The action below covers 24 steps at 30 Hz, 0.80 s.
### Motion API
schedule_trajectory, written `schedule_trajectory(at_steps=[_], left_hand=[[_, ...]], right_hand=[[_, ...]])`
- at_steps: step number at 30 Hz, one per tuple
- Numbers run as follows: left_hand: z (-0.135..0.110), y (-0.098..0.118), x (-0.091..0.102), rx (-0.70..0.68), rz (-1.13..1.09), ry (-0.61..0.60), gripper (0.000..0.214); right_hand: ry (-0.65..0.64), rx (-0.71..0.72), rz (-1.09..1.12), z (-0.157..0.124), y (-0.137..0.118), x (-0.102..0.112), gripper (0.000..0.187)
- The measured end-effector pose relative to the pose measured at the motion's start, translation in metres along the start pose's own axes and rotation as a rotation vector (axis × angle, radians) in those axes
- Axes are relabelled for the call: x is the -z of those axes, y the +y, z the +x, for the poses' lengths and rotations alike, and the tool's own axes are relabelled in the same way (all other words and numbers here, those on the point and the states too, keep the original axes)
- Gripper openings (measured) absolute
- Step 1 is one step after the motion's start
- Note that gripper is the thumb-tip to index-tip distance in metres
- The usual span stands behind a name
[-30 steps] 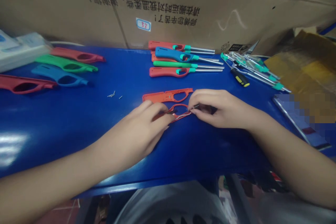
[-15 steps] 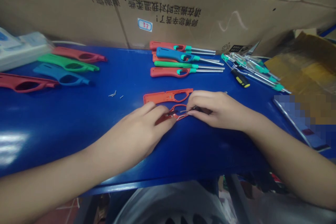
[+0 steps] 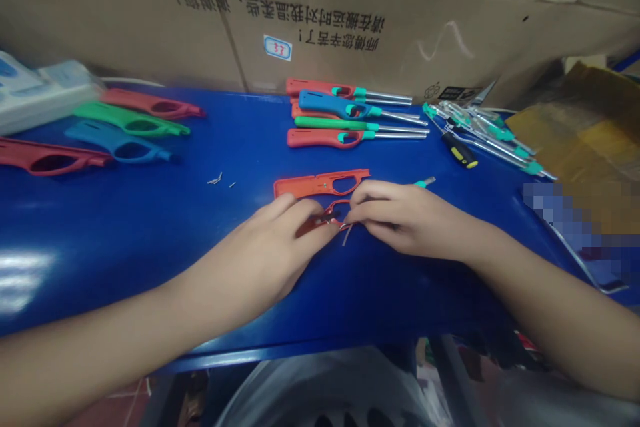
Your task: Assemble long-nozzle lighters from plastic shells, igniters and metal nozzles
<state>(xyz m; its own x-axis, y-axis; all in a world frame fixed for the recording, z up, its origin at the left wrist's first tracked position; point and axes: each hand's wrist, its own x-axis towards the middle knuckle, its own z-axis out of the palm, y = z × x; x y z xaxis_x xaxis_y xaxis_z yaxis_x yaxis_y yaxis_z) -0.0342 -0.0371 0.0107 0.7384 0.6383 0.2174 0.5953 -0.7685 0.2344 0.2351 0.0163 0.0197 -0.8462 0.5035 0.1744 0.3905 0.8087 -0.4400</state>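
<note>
Left hand (image 3: pixel 270 240) and right hand (image 3: pixel 400 217) both pinch a red lighter shell (image 3: pixel 334 213) between them, seemingly with a thin metal pin; another orange shell half (image 3: pixel 320 183) lies just beyond

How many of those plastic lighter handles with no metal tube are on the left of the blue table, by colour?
Red empty lighter shells: 2
Green empty lighter shell: 1
Blue empty lighter shell: 1
Total: 4, all lying apart from the left hand and the right hand, which work on an orange shell half mid-table.
</note>
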Motion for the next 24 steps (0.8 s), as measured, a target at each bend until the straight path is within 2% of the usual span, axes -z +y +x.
schedule_trajectory(at_steps=[10,17,24], left_hand=[[0.0006,-0.0004,-0.0005,0.021,-0.051,0.025,0.038],[0.0012,-0.0030,-0.0025,-0.005,-0.060,0.071,0.033],[0.0014,-0.0031,-0.0004,-0.045,-0.030,0.083,0.033]], right_hand=[[-0.027,-0.022,-0.074,0.0026,-0.0034,0.0022,0.018],[-0.065,-0.058,0.024,0.0034,-0.0057,0.0059,0.010],[-0.008,-0.067,0.072,0.0029,-0.0034,0.0030,0.015]])
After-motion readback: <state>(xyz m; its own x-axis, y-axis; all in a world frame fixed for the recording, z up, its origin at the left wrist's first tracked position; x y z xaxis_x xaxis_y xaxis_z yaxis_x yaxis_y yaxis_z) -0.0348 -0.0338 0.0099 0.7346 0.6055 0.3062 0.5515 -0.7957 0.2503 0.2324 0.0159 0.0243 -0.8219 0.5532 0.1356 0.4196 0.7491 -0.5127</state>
